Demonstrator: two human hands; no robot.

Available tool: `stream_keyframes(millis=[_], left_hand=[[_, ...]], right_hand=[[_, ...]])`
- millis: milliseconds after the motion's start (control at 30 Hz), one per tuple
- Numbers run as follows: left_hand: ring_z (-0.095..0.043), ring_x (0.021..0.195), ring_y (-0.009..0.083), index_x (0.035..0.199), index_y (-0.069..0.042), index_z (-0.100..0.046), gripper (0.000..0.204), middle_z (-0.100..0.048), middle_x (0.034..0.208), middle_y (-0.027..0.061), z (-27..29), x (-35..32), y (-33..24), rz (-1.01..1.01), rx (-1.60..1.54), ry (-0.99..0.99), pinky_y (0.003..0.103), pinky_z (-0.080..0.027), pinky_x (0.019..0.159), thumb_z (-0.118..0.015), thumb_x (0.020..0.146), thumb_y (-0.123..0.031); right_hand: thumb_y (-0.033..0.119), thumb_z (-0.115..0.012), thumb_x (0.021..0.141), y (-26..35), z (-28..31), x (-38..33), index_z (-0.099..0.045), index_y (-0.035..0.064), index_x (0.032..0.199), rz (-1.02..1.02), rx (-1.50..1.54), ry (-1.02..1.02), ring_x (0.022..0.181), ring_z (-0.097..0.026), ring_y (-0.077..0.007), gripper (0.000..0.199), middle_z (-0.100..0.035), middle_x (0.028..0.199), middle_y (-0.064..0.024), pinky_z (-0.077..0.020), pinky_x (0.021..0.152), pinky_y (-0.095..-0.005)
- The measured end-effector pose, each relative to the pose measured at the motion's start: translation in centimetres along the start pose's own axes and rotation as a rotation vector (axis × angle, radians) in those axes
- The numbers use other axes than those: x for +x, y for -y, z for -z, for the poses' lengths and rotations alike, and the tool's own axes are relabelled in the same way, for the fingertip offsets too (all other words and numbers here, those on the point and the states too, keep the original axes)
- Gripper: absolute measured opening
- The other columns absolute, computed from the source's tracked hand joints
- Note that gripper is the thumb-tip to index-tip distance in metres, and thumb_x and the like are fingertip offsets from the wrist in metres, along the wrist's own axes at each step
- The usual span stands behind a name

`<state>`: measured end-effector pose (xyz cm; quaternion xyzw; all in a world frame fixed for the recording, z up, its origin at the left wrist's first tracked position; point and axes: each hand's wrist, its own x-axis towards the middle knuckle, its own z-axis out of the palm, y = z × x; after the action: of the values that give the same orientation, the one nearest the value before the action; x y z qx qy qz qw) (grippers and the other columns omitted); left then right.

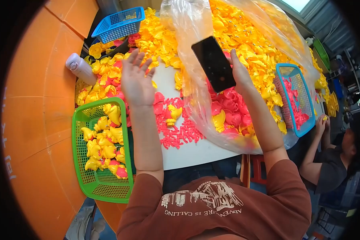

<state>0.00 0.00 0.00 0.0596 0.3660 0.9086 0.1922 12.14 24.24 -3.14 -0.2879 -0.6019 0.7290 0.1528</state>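
A black smartphone (215,64) is held up in my right hand (240,72), its dark face toward me. My left hand (138,82) is raised palm up with the fingers apart, and nothing lies in it. Below and between my forearms, a yellow plastic piece (173,115) with a curved shape sits among small pink plastic parts (182,134) on the white tabletop (188,156). Larger pink shell-like pieces (230,106) lie in a clear plastic bag (194,80) under the phone.
Yellow plastic pieces (248,38) heap across the far table. A green basket (77,160) of yellow pieces stands at the left, below a lilac bottle (82,69). One blue basket (120,30) is at the back left, another (302,84) at the right. A co-worker (328,160) sits far right.
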Motion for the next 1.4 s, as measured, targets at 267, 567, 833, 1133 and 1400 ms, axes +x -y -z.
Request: stream_keyframes(millis=[267,567,833,1133,1400], left_hand=[[-0.046,0.102,0.0210,0.116,-0.007,-0.048,0.039,-0.050,0.113,0.0070,-0.6,-2.8,-0.4,-0.093,0.001,-0.032,0.036,-0.035,0.089,-0.036,0.096,-0.038],[-0.052,0.100,0.0148,0.108,-0.002,-0.057,0.026,-0.059,0.108,0.0066,4.8,-7.6,2.6,-0.278,0.719,-0.148,0.028,-0.040,0.086,-0.050,0.093,-0.023],[-0.055,0.099,0.0338,0.113,0.000,-0.054,0.051,-0.057,0.107,0.0191,6.7,-9.6,7.0,-0.378,1.610,0.163,0.040,-0.044,0.083,-0.072,0.073,-0.027],[-0.054,0.100,0.0327,0.120,0.000,-0.048,0.061,-0.055,0.110,0.0169,7.9,-9.6,8.6,-0.609,1.425,0.013,0.041,-0.044,0.082,-0.076,0.067,-0.014],[-0.051,0.106,0.0329,0.123,0.000,-0.043,0.069,-0.050,0.117,0.0168,8.5,-10.6,9.5,-0.826,1.185,0.077,0.038,-0.043,0.090,-0.077,0.063,0.001]], right_hand=[[0.047,-0.038,0.094,-3.5,2.2,0.2,-0.065,0.0013,0.086,0.180,-0.500,-0.255,0.065,-0.060,-0.0166,0.054,-0.064,0.071,-0.0061,-0.0475,0.061,-0.0281],[0.014,-0.060,0.084,-3.8,-1.4,-9.0,-0.060,-0.0033,0.097,0.806,-0.709,-0.104,0.092,-0.062,-0.0308,0.021,-0.063,0.095,-0.0181,-0.0473,0.081,-0.0340],[0.002,-0.062,0.077,-10.3,-7.4,-14.4,-0.062,-0.0028,0.094,0.725,-0.611,0.197,0.086,-0.062,-0.0319,0.018,-0.063,0.093,-0.0181,-0.0491,0.075,-0.0360],[0.007,-0.061,0.086,-9.4,-8.0,-12.1,-0.050,-0.0027,0.119,0.257,-0.275,0.156,0.090,-0.060,-0.0160,0.036,-0.059,0.105,-0.0121,-0.0496,0.081,-0.0271],[0.005,-0.064,0.082,-8.3,-10.7,-9.0,-0.054,-0.0006,0.114,0.134,0.048,0.401,0.092,-0.059,-0.0153,0.033,-0.060,0.103,-0.0100,-0.0499,0.082,-0.0286]])
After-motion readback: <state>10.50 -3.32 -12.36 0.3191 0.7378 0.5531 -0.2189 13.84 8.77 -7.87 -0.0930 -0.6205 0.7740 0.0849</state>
